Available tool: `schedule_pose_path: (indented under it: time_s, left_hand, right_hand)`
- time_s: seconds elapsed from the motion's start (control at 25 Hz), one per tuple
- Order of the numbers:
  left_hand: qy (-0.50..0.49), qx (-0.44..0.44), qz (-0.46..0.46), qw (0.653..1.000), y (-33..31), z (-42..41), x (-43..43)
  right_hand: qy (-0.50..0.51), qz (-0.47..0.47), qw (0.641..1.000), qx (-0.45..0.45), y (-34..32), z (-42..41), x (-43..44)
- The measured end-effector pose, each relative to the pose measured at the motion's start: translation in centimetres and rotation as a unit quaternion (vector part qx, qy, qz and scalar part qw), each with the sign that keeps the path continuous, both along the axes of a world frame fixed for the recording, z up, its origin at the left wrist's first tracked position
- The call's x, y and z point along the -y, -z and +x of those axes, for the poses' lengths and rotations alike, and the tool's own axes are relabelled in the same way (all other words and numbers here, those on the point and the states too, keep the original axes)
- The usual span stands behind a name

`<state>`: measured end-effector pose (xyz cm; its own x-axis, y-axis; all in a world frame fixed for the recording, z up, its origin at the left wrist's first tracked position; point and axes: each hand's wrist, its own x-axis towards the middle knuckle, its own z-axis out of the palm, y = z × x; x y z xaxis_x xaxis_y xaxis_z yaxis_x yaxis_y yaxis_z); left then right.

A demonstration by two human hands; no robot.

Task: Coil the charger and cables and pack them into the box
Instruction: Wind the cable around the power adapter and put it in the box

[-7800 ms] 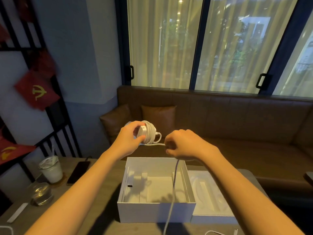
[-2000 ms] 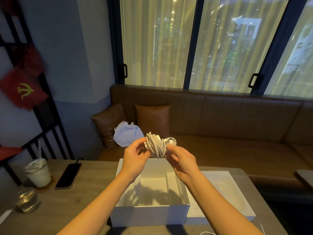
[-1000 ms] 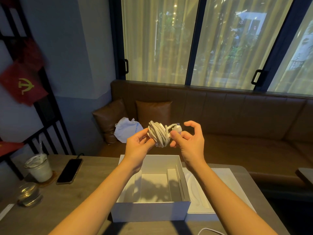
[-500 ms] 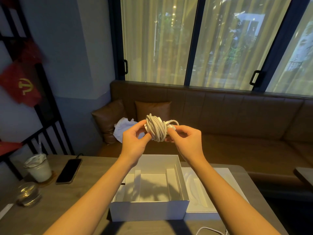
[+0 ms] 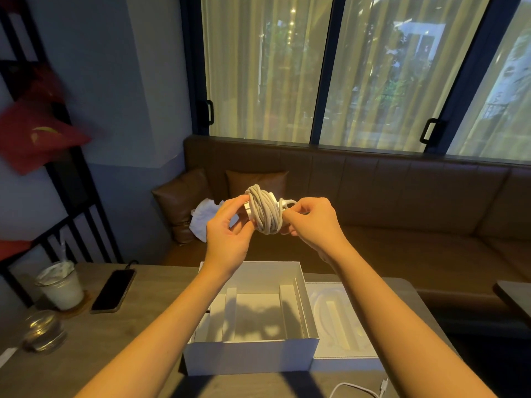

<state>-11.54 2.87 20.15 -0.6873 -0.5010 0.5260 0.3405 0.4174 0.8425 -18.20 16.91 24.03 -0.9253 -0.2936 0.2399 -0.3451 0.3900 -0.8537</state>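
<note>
I hold a white charger wrapped in a thick coil of pale cable (image 5: pixel 265 212) up in the air above the box. My left hand (image 5: pixel 228 235) grips the charger's left side. My right hand (image 5: pixel 311 222) pinches the cable's plug end on the right of the coil. Below them an open white box (image 5: pixel 250 357) with cardboard dividers stands on the table, nothing in its compartments. A second white cable (image 5: pixel 356 390) lies on the table at the bottom right.
The box's white lid or inner tray (image 5: pixel 342 320) lies right of the box. A black phone (image 5: pixel 113 290), an iced drink cup (image 5: pixel 60 285) and a glass jar (image 5: pixel 43 331) sit at the left of the wooden table (image 5: pixel 138 326). A brown sofa stands behind.
The long loose cable has been wound fully onto the charger. In the last second my right hand closed from spread fingers onto the plug end, and the coil dropped slightly.
</note>
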Motion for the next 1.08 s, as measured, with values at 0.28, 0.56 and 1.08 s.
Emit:
schedule_pose_path:
  time_s: [0.28,0.56,1.08]
  left_hand:
    - [0.048,0.034,0.000,0.998,0.0,-0.4,-0.1]
    - [0.134,0.142,0.170,0.966,3.9,-1.5,2.3]
    - [0.013,0.427,0.276,0.861,18.5,-5.5,3.0]
  right_hand:
    - [0.112,-0.101,0.977,-0.150,2.3,1.0,0.2]
    - [0.025,-0.198,0.979,0.043,4.9,-0.7,-0.1]
    - [0.021,0.078,0.930,0.358,22.6,-3.9,0.8]
